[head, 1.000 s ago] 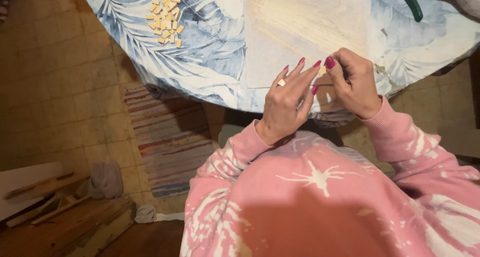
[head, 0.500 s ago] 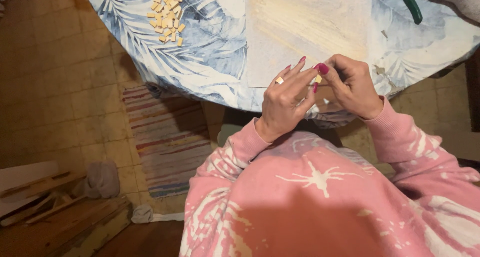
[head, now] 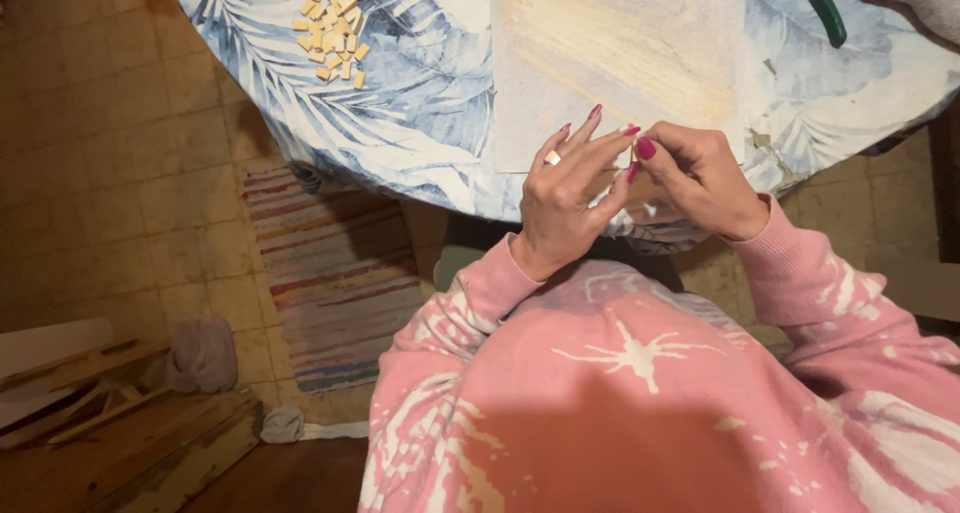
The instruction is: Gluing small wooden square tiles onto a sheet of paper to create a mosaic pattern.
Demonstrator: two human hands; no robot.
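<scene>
Where the round table (head: 420, 133) curves toward the person's lap, both hands meet just over its near edge. Left hand (head: 568, 198) and right hand (head: 705, 178) press fingertips together around something small and pale; what it is cannot be told. Behind them a pale board (head: 620, 43) lies flat, its near edge touching the knuckles. A heap of small tan tiles (head: 332, 35) sits well apart, with open cloth between. A green handle (head: 822, 8) lies near the far rim.

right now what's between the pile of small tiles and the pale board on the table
Head view: only bare leaf-print cloth lies between the tiles and the board.
</scene>
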